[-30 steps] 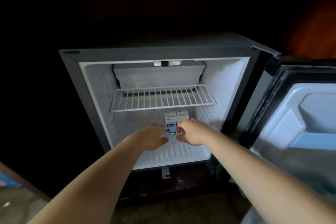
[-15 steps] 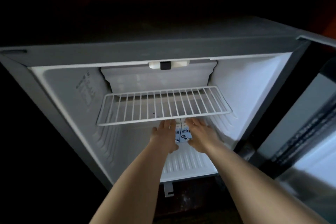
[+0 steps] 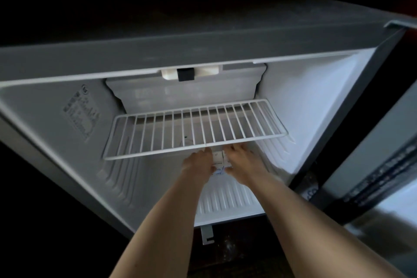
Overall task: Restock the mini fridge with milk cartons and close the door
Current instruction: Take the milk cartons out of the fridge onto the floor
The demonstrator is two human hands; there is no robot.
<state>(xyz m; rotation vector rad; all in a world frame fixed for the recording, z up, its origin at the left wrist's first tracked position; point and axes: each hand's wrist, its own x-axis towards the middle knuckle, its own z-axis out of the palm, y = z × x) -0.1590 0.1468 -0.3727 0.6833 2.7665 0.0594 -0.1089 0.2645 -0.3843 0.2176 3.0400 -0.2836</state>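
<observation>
the two milk cartons (image 3: 220, 157) are mostly hidden: only their pale tops and a scrap of blue print show between the hands, on the floor of the mini fridge (image 3: 67, 165), just under the front bar of the wire shelf (image 3: 180, 128). the left hand (image 3: 198, 166) lies against them at their 9 o'clock, the right hand (image 3: 243, 166) at their 3 o'clock. both hands have straight fingers laid flat along the carton sides, and the left fingertips are lost behind the shelf bar. the open door (image 3: 372, 165) is cut off at the frame's 3 o'clock, and the label (image 3: 81, 115) on the left wall is too blurred to read. against the frame half a second ago, the view sits closer, the hands reach deeper toward 12 o'clock, and less of the cartons' printed fronts shows.
</observation>
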